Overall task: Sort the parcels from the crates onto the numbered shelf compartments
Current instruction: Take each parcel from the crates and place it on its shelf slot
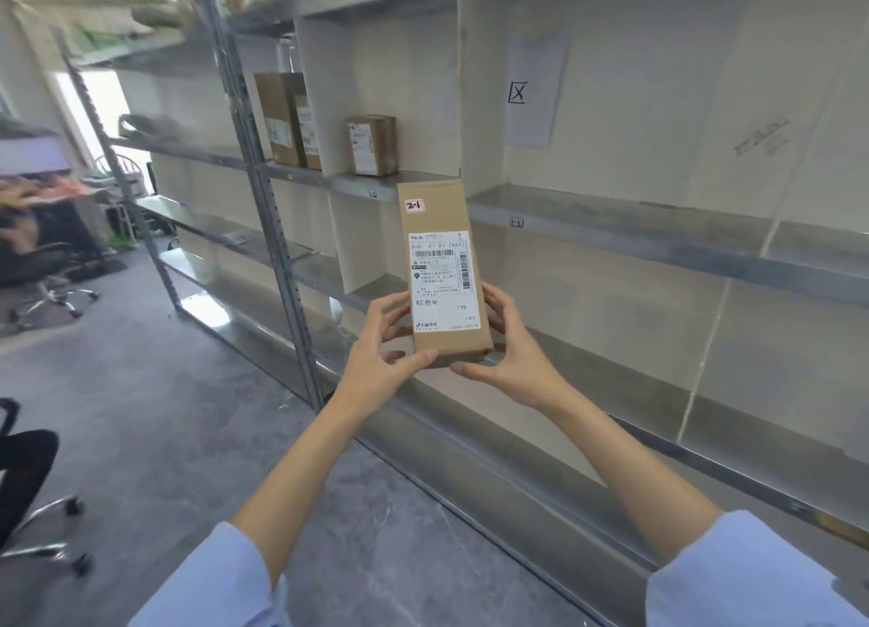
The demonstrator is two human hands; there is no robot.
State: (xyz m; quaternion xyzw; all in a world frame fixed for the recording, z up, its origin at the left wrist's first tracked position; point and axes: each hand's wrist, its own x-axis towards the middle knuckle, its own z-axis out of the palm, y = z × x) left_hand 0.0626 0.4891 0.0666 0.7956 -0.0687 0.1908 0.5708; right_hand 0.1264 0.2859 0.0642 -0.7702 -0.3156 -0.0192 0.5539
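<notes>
Both hands hold a slim brown cardboard parcel (439, 344) upright, in the air before the metal shelf (611, 231).

The left hand (383, 344) grips the parcel's lower left edge and the right hand (510, 349) its lower right edge, with fingers curled round the sides and thumbs at the bottom corners. Near its top sits a small sticker (414, 205) handwritten "2-1" in red; below it a white shipping label (444, 281) with barcodes and printed text covers most of the front. Above and left of the hands, one compartment holds a small brown box (372, 144) standing upright. The compartment further left holds two taller brown boxes (287, 119) side by side. Up and right of the hands, a shelf edge carries a tag (516, 222) reading "1-3".
</notes>
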